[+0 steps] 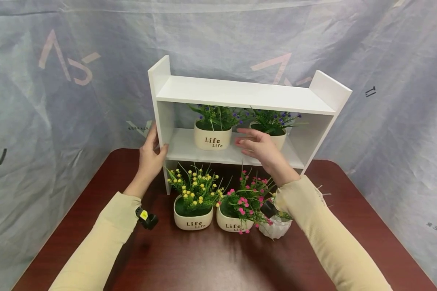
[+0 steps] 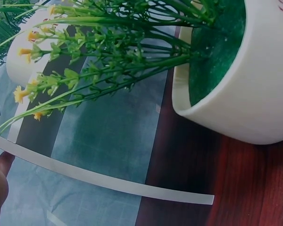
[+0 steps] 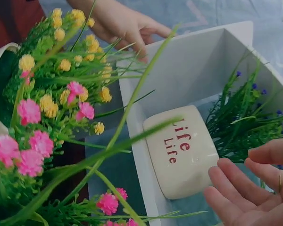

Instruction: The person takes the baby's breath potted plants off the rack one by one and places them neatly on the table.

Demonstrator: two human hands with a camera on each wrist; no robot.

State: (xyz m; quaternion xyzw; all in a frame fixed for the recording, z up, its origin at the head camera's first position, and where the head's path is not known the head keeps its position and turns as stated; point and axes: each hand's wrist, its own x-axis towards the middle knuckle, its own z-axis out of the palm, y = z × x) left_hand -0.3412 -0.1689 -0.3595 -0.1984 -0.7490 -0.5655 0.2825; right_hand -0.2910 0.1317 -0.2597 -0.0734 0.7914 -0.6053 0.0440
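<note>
My left hand (image 1: 151,155) grips the left side panel of the white shelf (image 1: 240,92), thumb and fingers on either side of the board. On the middle board stand two cream planters with purple-blue flowers, the left planter (image 1: 213,139) and the right planter (image 1: 279,142). My right hand (image 1: 261,149) reaches between them, in front of the right one, its fingers spread and loosely bent. In the right wrist view its fingertips are close by the lettered planter (image 3: 181,150); whether they touch it I cannot tell.
Below, on the dark red table (image 1: 204,262), stand a planter of yellow flowers (image 1: 194,221) and a planter of pink flowers (image 1: 234,223). A crumpled white pot (image 1: 276,228) is partly hidden by my right sleeve. Grey sheeting (image 1: 218,36) hangs behind the shelf.
</note>
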